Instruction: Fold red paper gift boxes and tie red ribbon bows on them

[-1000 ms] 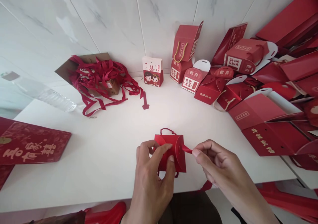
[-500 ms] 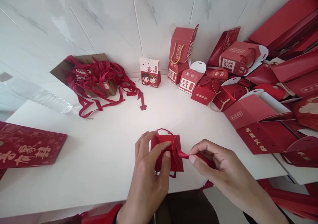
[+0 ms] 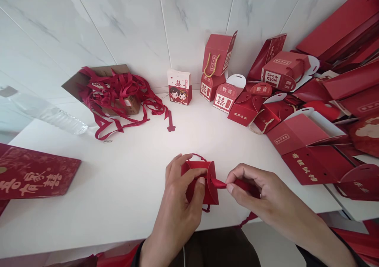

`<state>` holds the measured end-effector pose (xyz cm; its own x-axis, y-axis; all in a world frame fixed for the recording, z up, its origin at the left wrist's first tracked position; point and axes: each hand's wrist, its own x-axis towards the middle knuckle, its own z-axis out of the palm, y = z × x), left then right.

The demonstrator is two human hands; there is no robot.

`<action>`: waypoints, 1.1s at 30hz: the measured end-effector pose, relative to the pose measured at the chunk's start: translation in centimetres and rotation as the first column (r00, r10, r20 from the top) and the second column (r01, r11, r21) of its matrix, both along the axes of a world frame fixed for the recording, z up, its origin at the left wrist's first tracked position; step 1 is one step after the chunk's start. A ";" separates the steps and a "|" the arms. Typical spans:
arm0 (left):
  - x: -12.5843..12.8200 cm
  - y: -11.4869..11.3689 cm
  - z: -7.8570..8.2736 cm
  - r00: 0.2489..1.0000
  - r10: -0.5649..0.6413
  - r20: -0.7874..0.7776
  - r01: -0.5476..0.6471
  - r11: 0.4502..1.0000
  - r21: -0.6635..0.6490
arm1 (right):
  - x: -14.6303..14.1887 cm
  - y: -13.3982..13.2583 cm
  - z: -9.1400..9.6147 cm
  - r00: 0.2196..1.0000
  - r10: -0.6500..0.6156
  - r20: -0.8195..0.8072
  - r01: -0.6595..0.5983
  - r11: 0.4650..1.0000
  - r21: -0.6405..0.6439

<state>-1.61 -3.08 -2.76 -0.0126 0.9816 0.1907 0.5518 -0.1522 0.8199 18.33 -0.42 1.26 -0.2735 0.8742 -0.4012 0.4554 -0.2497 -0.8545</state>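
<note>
Dial centred on small red box (image 3: 210, 195), resting on white table (image 3: 124, 204) near front edge, close to person. Left hand (image 3: 180, 196) at 8 o'clock: thumb and fingers curled in, closed on box, presumably bracing it against pull. Right hand (image 3: 263, 188) at 3 o'clock: thumb and forefinger pinched tight on red ribbon (image 3: 218, 183) at box's right flap, likely for tension. Carton (image 3: 132, 105) with loose ribbons (image 3: 105, 87) at 10 o'clock, perhaps for easy reach; piled red boxes (image 3: 296, 131) at 2 o'clock, apparently set aside from handwork
</note>
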 end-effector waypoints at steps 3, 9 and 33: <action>0.0 0.0 -0.1 1.000 0.005 0.008 -0.005 1.000 -0.001 | 0.2 0.2 -0.1 1.000 0.024 0.013 -0.024 1.000 -0.002; -0.3 0.5 -0.3 0.999 -0.041 0.008 0.041 0.999 -0.018 | 0.2 0.9 -0.6 0.995 0.091 0.047 -0.092 0.995 0.038; -0.2 -2.2 -1.3 0.905 0.324 0.274 -0.306 0.946 -0.109 | -4.7 2.5 -0.4 0.982 0.172 0.073 -0.187 0.913 0.362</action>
